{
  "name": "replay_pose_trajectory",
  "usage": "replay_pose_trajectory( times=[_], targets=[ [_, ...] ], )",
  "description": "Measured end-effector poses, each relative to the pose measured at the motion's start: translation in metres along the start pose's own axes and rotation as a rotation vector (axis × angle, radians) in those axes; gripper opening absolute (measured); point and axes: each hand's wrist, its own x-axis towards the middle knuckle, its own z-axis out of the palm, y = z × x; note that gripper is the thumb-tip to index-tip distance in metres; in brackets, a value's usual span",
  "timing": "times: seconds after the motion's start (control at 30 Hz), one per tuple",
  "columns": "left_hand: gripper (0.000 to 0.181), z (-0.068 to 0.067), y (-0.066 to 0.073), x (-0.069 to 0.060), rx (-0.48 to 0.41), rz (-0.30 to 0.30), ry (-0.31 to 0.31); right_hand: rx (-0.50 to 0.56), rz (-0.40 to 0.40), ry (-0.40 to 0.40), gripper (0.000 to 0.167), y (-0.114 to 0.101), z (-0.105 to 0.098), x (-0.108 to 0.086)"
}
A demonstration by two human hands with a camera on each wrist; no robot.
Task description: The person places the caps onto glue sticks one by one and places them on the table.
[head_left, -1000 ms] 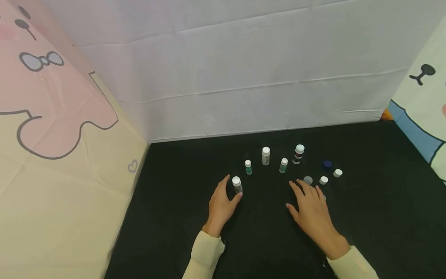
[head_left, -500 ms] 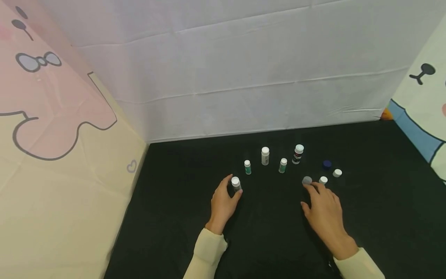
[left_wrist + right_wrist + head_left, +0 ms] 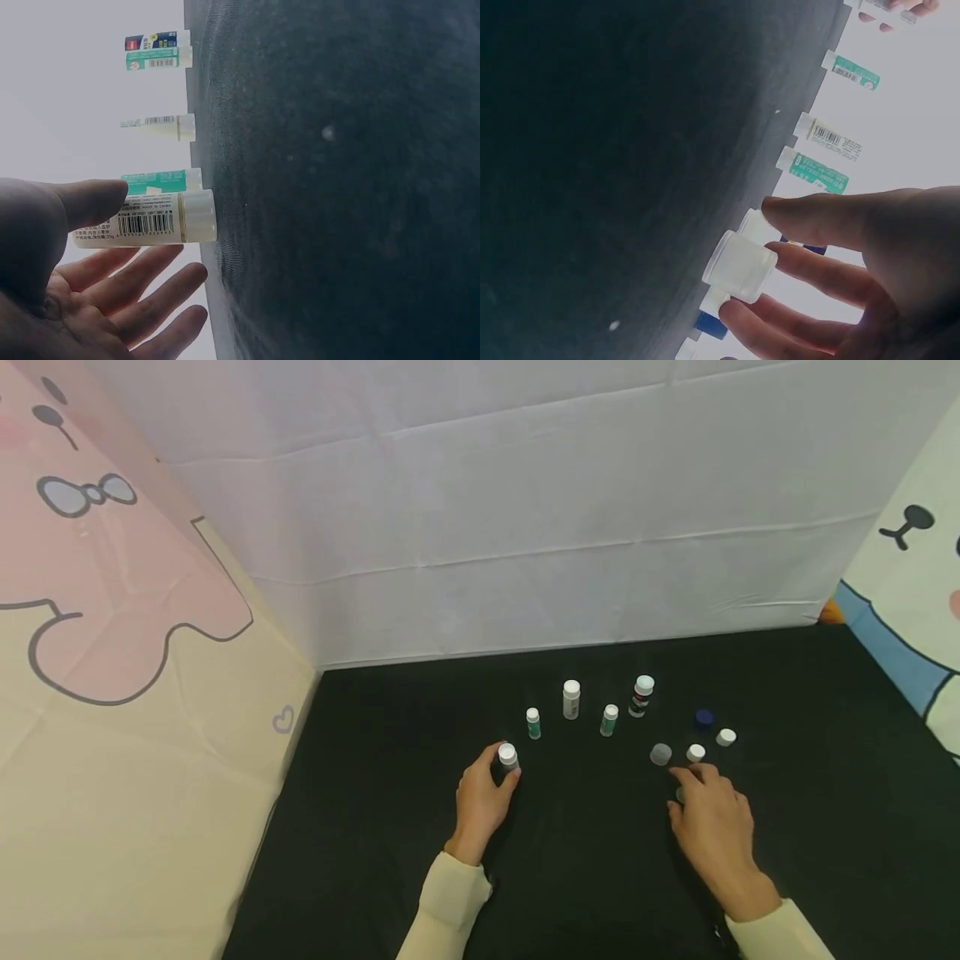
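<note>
Head view: from well above, forward and down, onto a flat black tabletop (image 3: 360, 860). Wrist views: low, rolled sideways; sharing a barcoded whitish plastic cylinder (image 3: 150, 223), near at left, farther at right.

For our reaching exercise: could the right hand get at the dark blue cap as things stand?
Probably yes: the right hand is near and nothing covers the dark blue cap. But a white cap stands between them, so the hand would likely need to reach over or around it.
</note>
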Motion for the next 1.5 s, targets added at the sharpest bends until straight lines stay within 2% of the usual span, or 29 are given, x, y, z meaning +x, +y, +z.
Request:
replay_pose_trajectory(
  times=[0.33, 0.47, 0.57, 0.73, 1.0, 1.5],
  targets=[
    [0.033, 0.0, 0.001, -0.001, 0.004, 0.014, -0.011, 0.0, 0.021, -0.06, 0.027, 0.006, -0.001, 0.001],
    [0.033, 0.002, 0.0, -0.002, 0.01, 0.039, 0.001, 0.024, 0.02, -0.051, 0.022, 0.007, 0.0, 0.003],
    [0.033, 0.003, -0.001, -0.003, 0.033, 0.076, 0.021, 0.046, 0.003, -0.015, 0.022, 0.006, 0.0, 0.002],
    [0.031, 0.003, 0.004, -0.007, 0.109, 0.172, 0.072, 0.088, -0.041, 0.036, 0.03, -0.005, -0.004, 0.004],
    [0.032, 0.005, 0.01, -0.012, 0.231, 0.298, 0.139, 0.146, -0.055, -0.002, 0.031, -0.028, -0.011, 0.009],
    [0.034, 0.007, 0.016, -0.019, 0.335, 0.377, 0.179, 0.232, -0.144, -0.024, 0.031, -0.06, -0.012, 0.015]
  ],
)
